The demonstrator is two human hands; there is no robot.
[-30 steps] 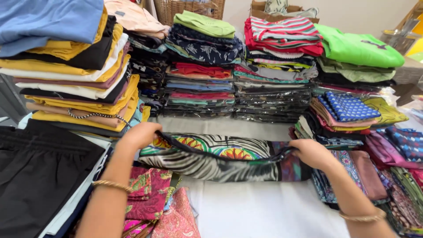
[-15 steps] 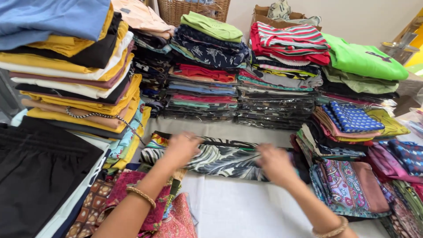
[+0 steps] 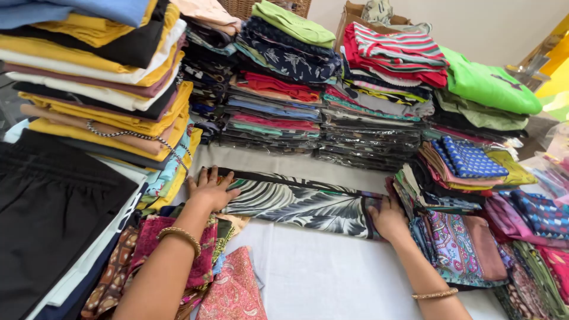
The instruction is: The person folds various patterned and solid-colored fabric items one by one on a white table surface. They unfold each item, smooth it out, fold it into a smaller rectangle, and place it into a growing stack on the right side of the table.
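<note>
While folded leaf-print cloth [image 3: 299, 204] lies flat on white surface [image 3: 332, 278], left hand [image 3: 210, 188] presses its left end, fingers spread; right hand [image 3: 388, 218] rests open-palmed on right end. Folded clothes stacks [image 3: 284, 83] beyond hands.

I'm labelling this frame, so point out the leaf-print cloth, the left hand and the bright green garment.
leaf-print cloth [image 3: 296, 204]: head view, middle of the folded strip.
left hand [image 3: 210, 188]: head view, back of the hand.
bright green garment [image 3: 489, 86]: head view, top face.

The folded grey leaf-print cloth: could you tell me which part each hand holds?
Left hand presses flat on the folded grey leaf-print cloth's left end; right hand on its right end.
</note>
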